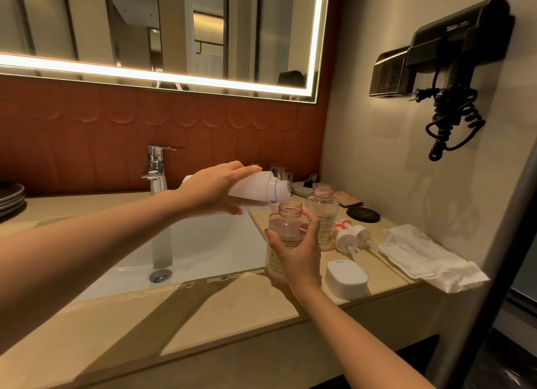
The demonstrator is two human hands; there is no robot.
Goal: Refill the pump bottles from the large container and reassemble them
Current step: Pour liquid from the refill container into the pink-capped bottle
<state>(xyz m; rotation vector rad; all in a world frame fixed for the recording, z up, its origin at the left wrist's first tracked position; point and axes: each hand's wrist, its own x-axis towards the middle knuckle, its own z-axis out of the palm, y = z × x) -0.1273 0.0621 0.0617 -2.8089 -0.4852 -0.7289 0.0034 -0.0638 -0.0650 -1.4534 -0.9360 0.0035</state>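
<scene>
My left hand [216, 189] grips a large translucent white container [258, 192], tipped on its side with its open neck just above the mouth of a clear pump bottle [286, 223]. My right hand [296, 250] holds that open bottle upright at the sink's right edge; it holds pinkish liquid. A second open bottle [323, 211] stands behind it on the counter. Two white pump heads [353, 237] lie to the right of the bottles, their tubes pointing toward me.
A white basin [203, 243] with a chrome faucet [157, 167] lies left of the bottles. On the beige counter [232, 316] are a white soap box [345, 278], white cloths [424, 255], a black round lid [363, 213] and stacked plates [11, 198]. A hairdryer [453, 54] hangs on the right wall.
</scene>
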